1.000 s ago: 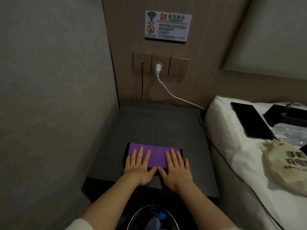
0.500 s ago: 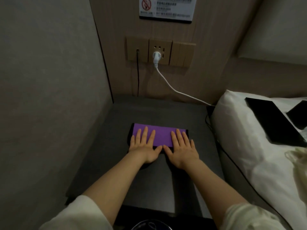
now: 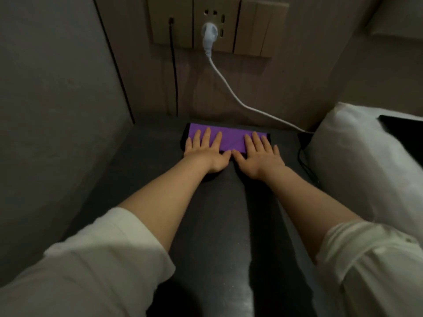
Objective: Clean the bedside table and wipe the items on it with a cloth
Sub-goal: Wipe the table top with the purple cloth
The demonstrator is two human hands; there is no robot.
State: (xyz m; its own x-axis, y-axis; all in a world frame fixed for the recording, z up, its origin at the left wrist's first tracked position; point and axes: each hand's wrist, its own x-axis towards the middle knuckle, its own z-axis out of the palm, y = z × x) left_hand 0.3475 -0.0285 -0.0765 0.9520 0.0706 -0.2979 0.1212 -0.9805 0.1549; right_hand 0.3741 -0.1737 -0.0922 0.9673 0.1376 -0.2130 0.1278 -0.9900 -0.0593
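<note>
A folded purple cloth (image 3: 231,139) with a dark edge lies flat at the back of the dark grey bedside table (image 3: 212,225), close to the wall. My left hand (image 3: 206,154) presses palm-down on the cloth's left half, fingers spread. On its right half my right hand (image 3: 258,156) lies flat in the same way, and the two thumbs nearly touch. Neither hand is curled around the cloth. The table top shows no other items.
A white plug and cable (image 3: 229,88) run from the wall socket panel (image 3: 217,21) down towards the bed. A thin black cable (image 3: 174,76) hangs left of it. The white bedding (image 3: 354,161) borders the table's right side and carries a dark flat object (image 3: 405,131). A grey wall (image 3: 57,110) closes the left side.
Both hands have pushed the cloth from the table's front edge across the top to the back by the wall. The camera has leaned in closer.
</note>
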